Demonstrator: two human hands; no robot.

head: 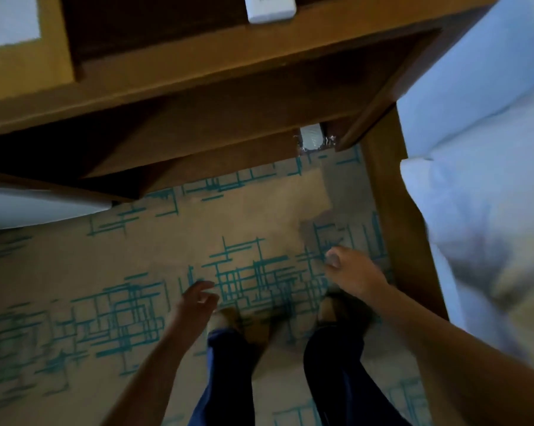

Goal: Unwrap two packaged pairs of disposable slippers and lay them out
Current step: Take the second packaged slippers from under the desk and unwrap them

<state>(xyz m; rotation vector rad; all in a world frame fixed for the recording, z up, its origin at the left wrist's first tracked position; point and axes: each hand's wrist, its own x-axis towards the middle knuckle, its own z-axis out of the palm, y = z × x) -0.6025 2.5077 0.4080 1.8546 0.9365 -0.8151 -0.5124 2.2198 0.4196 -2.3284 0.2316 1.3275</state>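
Fingers of the left hand are hanging loosely curled and slightly apart, gripping nothing; the right hand is reaching out over the patterned carpet, empty, fingers lightly bent. A plastic-wrapped white packet, possibly slippers, is peeking from beneath the wooden nightstand; its long axis cannot be judged. Writing on the white device above is blurring beyond reading

nightstand: smooth wood | carpet: matt woven | bedding: soft cloth
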